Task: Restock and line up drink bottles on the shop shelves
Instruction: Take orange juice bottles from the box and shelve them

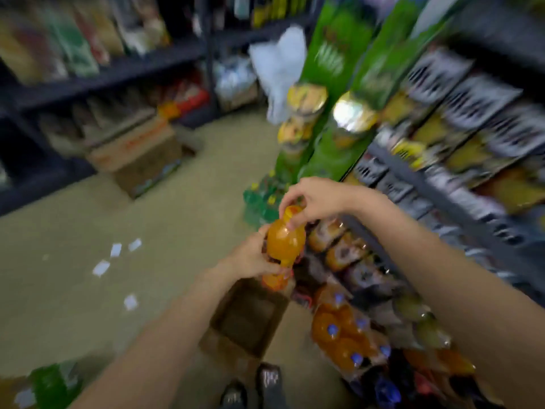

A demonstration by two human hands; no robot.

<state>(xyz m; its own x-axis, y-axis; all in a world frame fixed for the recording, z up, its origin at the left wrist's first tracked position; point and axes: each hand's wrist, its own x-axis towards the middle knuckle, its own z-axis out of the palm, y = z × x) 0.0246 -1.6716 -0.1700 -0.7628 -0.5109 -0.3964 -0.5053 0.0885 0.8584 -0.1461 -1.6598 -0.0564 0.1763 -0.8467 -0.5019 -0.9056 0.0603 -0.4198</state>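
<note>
Above the open box (pixel 250 317) by the shelf (pixel 436 199), left hand (pixel 250 259) grips the orange bottle (pixel 284 242) while right hand (pixel 315 202) pinches its cap, so a loosened hold could drop it onto the floor (pixel 177 231)

A bottle (pixel 285 242) held above an open box (pixel 250 317) on the floor (pixel 73 261), shelves (pixel 442 199) to its right.

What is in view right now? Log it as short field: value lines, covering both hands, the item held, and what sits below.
held item: orange bottle, upright
left hand: grips the bottle's body from the side
right hand: fingers pinch the bottle's cap end from above
below: open cardboard box on the floor
right side: shelves with bottles, blurred
floor: scattered paper scraps
</note>
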